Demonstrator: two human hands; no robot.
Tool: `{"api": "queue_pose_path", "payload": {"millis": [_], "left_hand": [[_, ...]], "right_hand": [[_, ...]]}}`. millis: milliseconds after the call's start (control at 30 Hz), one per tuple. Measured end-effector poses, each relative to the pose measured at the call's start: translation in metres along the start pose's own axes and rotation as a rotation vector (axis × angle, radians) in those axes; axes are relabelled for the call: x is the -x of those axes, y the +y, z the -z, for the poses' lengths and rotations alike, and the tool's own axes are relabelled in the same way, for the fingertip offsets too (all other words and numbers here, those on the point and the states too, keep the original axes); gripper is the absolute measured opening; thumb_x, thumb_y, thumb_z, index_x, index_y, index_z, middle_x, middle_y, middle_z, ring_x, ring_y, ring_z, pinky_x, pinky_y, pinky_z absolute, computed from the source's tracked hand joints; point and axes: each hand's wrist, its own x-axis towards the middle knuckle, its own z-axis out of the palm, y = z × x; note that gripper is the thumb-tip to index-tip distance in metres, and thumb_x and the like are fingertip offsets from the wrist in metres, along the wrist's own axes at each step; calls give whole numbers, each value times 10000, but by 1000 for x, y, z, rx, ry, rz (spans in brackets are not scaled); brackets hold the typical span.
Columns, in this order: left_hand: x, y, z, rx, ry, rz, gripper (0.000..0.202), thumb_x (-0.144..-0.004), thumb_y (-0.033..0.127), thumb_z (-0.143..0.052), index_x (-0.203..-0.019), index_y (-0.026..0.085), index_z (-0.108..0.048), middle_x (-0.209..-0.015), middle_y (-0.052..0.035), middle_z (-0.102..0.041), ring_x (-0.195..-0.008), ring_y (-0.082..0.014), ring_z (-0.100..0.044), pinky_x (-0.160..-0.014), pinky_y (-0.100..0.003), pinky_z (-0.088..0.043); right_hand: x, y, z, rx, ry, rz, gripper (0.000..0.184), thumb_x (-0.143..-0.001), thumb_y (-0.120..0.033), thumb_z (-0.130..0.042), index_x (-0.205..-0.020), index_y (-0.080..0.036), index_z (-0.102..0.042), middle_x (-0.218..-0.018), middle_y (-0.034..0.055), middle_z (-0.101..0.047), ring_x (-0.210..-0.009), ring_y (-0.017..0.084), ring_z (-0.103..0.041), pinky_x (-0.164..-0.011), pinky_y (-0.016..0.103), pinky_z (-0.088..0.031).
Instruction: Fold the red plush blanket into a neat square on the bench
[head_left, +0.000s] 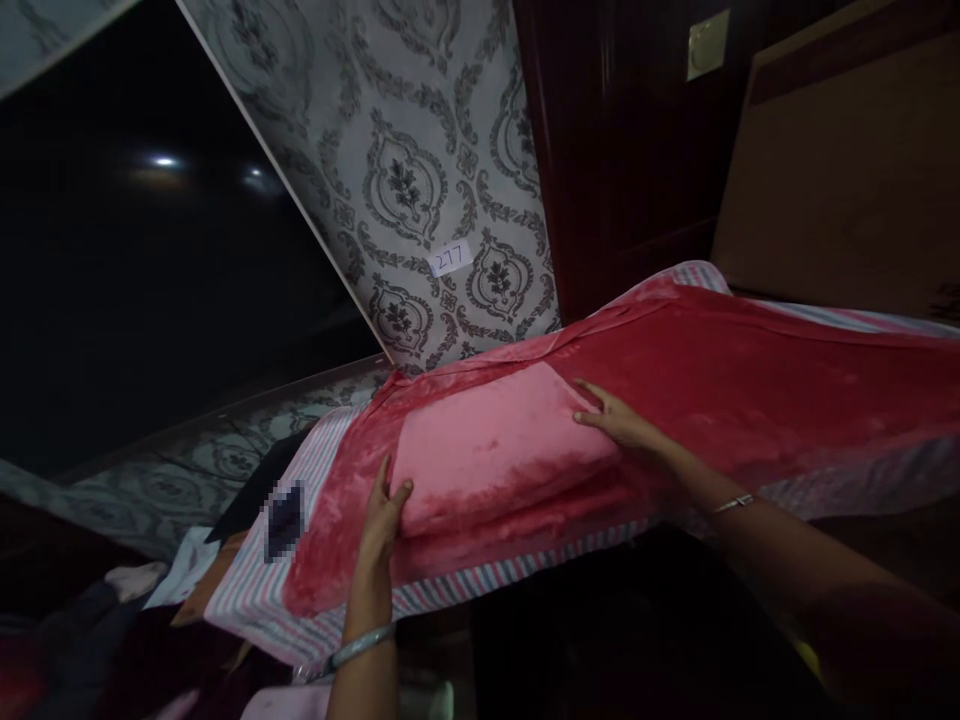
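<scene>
Apparently mostly folded: pink bundle (495, 445), layered | L hand (382, 515), R hand (626, 425) at opp. ends, fingers spread | red blkt. (757, 370) beneath unfolded

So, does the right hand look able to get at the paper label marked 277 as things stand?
Probably yes: the right hand is at the folded pink cloth, and nothing visible seems to block its way to the paper label, though depth is hard to judge.
</scene>
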Motion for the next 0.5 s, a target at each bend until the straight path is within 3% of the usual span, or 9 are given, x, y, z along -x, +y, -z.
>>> {"api": "queue_pose_path", "payload": {"millis": [100, 300, 433, 500], "left_hand": [[7, -4, 10, -42, -21, -48, 722, -817, 292, -716, -1493, 258, -464, -1574, -60, -453, -1488, -234, -351, -1226, -391, -284], [24, -29, 18, 23, -24, 169, 726, -784, 324, -770, -1455, 233, -509, -1541, -111, -490, -1450, -293, -413, -1202, -446, -337], [20, -18, 15, 90, 45, 330, 779, -799, 356, -776, -1500, 249, -452, -1519, -132, -509, -1364, -313, -523, -1137, -493, -425], [13, -8, 12, 98, 78, 355, 761, -823, 364, -756, -1506, 237, -445, -1517, -141, -509, -1336, -300, -554, -1123, -470, -445]], "right_hand": [[10, -3, 5, 32, 36, 33, 963, -674, -476, -805, -1524, -225, -429, -1500, 77, -500, -1330, 314, -514, -1078, 413, -475], [32, 28, 18, -38, 17, -245, 977, -675, -509, -795, -1524, -202, -423, -1412, 124, -585, -1250, 325, -587, -1047, 432, -503], [22, 28, 17, 35, -8, -248, 912, -765, -576, -701, -1541, -205, -399, -1411, 131, -587, -1252, 318, -590, -1057, 452, -495], [12, 24, 14, 90, 5, -240, 865, -809, -607, -640, -1541, -210, -406, -1459, 136, -545, -1305, 314, -551, -1077, 448, -479]]}}
